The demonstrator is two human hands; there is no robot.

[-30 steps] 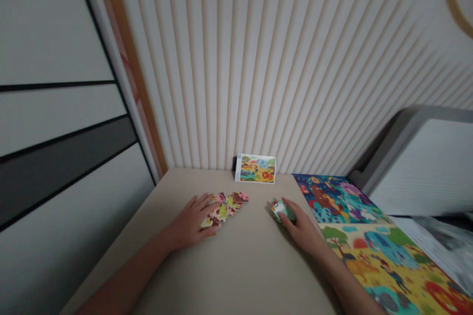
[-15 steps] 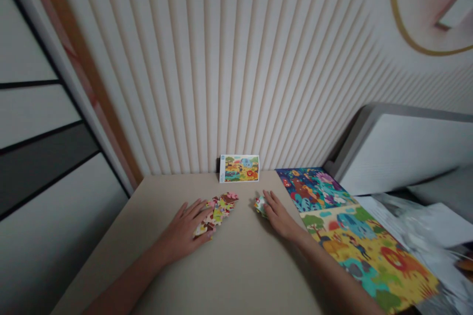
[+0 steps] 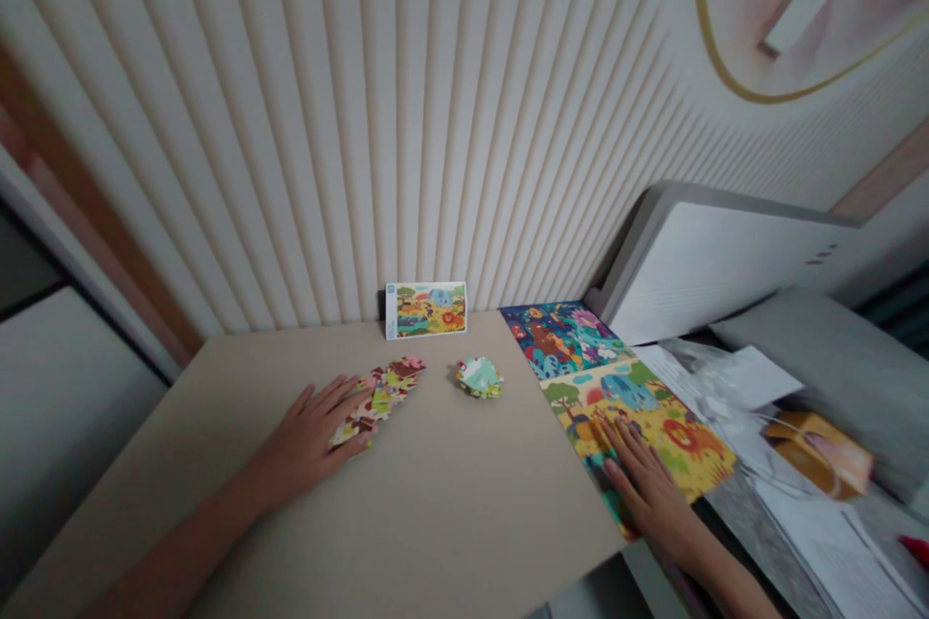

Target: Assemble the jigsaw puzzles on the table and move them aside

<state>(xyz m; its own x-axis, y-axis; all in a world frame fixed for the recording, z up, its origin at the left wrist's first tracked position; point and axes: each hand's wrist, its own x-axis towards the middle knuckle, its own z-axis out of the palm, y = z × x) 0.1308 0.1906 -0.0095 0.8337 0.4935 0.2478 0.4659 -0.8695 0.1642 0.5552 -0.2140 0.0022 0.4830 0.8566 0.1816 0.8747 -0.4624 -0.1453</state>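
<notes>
My left hand (image 3: 323,435) lies with fingers spread against a heap of jigsaw puzzle pieces (image 3: 384,397) in pink, brown and yellow-green. My right hand (image 3: 645,479) rests flat, fingers stretched out, on the lower left part of a yellow picture sheet (image 3: 678,406) with a lion, an elephant and trees. To the right of the heap sits a smaller pile of pale green and white puzzle pieces (image 3: 479,376), touched by neither hand. A small picture card (image 3: 428,309) with the same animal scene stands upright at the back of the table.
The beige table (image 3: 450,503) meets a ribbed wall panel (image 3: 392,116) behind. A dark blue picture sheet (image 3: 566,338) lies beyond the yellow one. Further right are a grey headboard (image 3: 711,261), papers, clear plastic bags (image 3: 715,382) and an orange box (image 3: 820,455).
My right hand has left the small pile and moved right and nearer onto the yellow sheet. The left hand stays at its heap. The view has turned to the right.
</notes>
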